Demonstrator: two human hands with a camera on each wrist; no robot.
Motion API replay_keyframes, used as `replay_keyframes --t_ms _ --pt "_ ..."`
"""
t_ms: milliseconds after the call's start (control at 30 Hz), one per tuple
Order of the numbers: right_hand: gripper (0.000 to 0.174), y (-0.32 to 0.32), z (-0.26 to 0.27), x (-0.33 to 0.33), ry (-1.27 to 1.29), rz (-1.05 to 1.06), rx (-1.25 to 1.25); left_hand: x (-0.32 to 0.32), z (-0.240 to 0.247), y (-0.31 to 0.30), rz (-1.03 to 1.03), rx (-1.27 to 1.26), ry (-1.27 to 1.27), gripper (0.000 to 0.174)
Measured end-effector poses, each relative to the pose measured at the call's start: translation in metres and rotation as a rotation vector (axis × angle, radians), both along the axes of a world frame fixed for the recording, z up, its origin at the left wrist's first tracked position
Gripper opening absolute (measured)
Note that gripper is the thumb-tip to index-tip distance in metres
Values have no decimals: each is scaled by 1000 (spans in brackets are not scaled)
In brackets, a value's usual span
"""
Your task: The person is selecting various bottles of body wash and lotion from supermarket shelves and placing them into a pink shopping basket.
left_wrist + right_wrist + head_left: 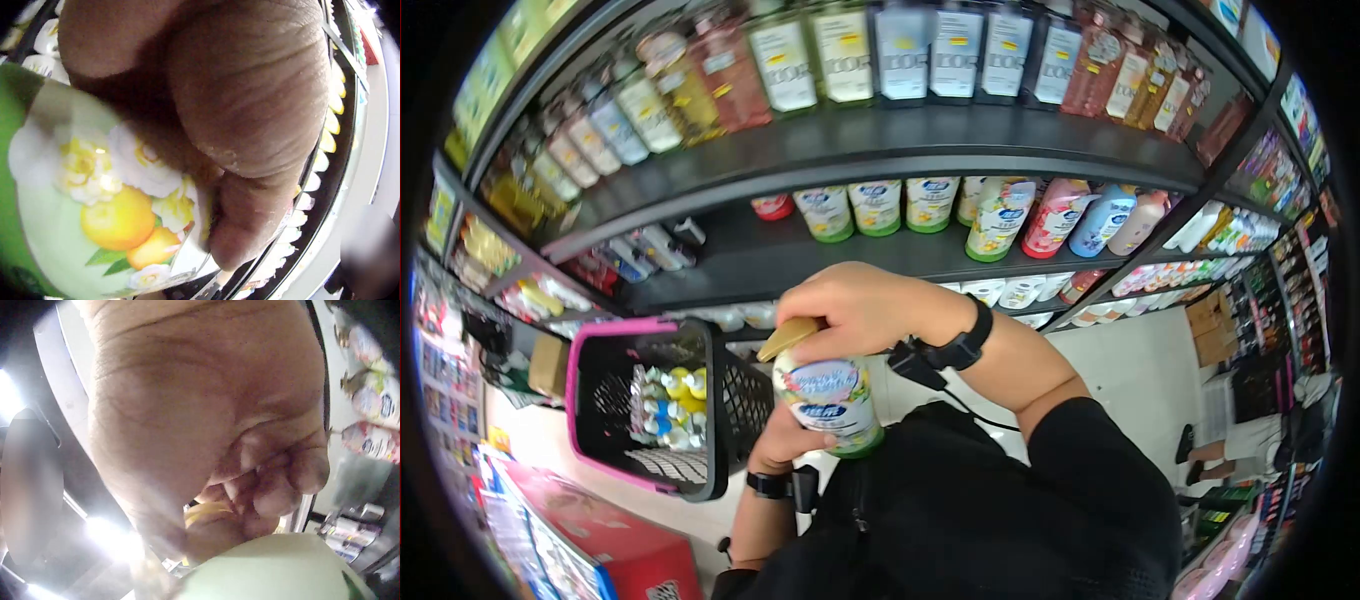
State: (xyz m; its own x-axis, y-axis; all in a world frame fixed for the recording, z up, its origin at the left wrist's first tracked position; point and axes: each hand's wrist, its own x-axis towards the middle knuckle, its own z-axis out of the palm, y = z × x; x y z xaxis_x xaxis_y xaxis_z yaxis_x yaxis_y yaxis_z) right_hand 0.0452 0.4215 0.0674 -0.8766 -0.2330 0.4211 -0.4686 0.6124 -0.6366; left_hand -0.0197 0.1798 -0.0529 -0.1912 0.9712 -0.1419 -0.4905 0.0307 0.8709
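Note:
A white and green pump bottle [825, 385] with a floral label is in front of the person's body in the head view. The left hand [785, 440] grips its lower body, thumb across the label. Curled over the neck, the right hand [850, 305] holds the gold pump head [788, 340], whose nozzle sticks out toward the left. The left wrist view shows the left thumb [244, 219] along the printed flowers and oranges. In the right wrist view the fingers fold around the gold pump [209, 512] above the pale bottle shoulder [275, 569].
A black basket with a pink rim [575, 400] stands left of the bottle, with several small bottles [675, 405] inside. The lower shelf [740, 255] ahead bears similar pump bottles [1000, 220]; the shelf above holds several large bottles [900, 50]. Someone's legs [1210, 460] show at right.

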Motion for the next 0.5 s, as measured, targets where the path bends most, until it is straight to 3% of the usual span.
replay_keyframes --t_ms 33,133,200,300,333,400,500 --pt "26 24 -7 16 -43 -67 -81 6 -4 21 35 -11 -23 89" --pt "25 90 -61 58 -279 -369 -693 16 -41 84 113 37 -88 87" --pt "38 117 -126 80 -149 -423 -728 22 -50 120 139 22 -122 82" --pt "71 126 -149 120 -387 -484 -580 30 -43 168 152 24 -13 76" --pt "79 128 -156 125 -445 -429 -642 31 -39 181 164 35 42 76" --pt "85 132 -172 128 -426 -400 -711 23 -49 204 112 10 135 77" --pt "89 137 -163 128 -359 -521 -741 23 -42 233 38 -43 268 80"
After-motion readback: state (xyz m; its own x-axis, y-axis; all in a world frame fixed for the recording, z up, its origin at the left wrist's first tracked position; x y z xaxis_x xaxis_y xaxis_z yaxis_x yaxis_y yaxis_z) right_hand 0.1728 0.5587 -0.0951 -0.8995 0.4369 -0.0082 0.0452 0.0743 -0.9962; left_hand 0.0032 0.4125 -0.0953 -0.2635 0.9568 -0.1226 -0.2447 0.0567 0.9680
